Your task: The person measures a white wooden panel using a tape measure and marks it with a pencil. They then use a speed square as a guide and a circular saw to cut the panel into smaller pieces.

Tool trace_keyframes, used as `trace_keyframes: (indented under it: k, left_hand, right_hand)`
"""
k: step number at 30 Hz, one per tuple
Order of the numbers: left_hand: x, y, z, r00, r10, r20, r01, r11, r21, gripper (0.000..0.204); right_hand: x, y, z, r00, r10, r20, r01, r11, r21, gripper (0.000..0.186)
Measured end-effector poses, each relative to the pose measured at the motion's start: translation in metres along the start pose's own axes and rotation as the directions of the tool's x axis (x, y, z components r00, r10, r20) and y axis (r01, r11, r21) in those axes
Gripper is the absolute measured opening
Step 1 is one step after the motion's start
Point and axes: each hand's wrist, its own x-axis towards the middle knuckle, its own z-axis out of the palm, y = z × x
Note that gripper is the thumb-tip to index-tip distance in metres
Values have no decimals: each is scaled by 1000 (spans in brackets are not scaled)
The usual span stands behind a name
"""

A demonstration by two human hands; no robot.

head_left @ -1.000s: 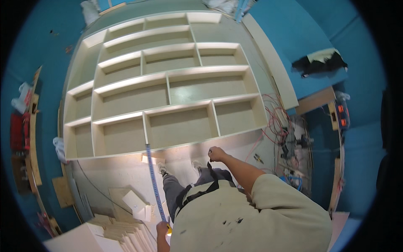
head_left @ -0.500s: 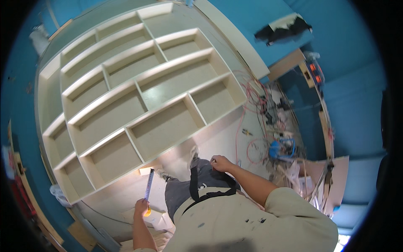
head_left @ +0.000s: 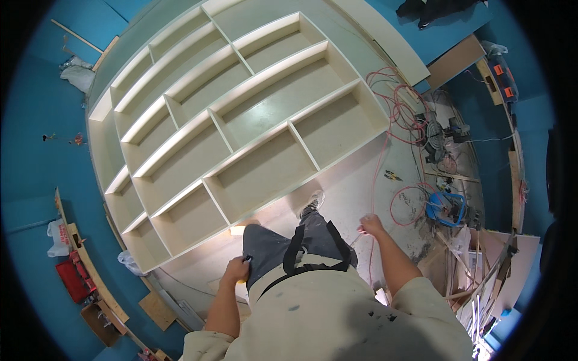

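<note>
My left hand (head_left: 235, 271) is closed beside my left thigh. It grips a tape measure (head_left: 242, 281), of which only a little yellow casing shows, and no blade stands out from it. My right hand (head_left: 371, 225) hangs away from my right leg with its fingers curled. What it holds, if anything, is too small to make out. Ahead of both hands lies a large cream-white shelving frame (head_left: 259, 218), divided into several rectangular compartments, touched by neither hand.
Red hose (head_left: 394, 114) coils over the floor at the right, near pliers (head_left: 393, 175) and a blue-framed tool (head_left: 445, 207). Wood scraps (head_left: 475, 265) are heaped at the lower right. A pale wooden block (head_left: 237, 230) sits by the frame's near edge.
The tape's extended blade has gone back into its casing. My left hand has come in to my thigh, and my right has swung outward. My legs have shifted in a step.
</note>
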Motion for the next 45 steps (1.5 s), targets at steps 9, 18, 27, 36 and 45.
trace_keyframes:
  k: [9,18,27,36,45]
  left_hand:
    - [12,148,-96,951,104,-291,-175,957,-233,28]
    - [147,255,-125,971,240,6,-231,943,-239,21]
    - [452,308,-57,930,169,327,-247,945,213,39]
    - [646,329,48,871,-76,486,296,870,-394,42]
    - [664,362,76,831,-257,494,433,856,-283,48]
  right_hand:
    - [12,-34,-91,992,17,-126,2,989,145,21]
    - [-13,-44,-10,995,31,-90,3,934,358,24]
    - [79,-20,113,917,-221,-333,149,962,-228,28]
    - [332,-101,227,939,227,-259,-128,928,350,29]
    - [338,-64,269,971,234,-39,-192,871,452,28]
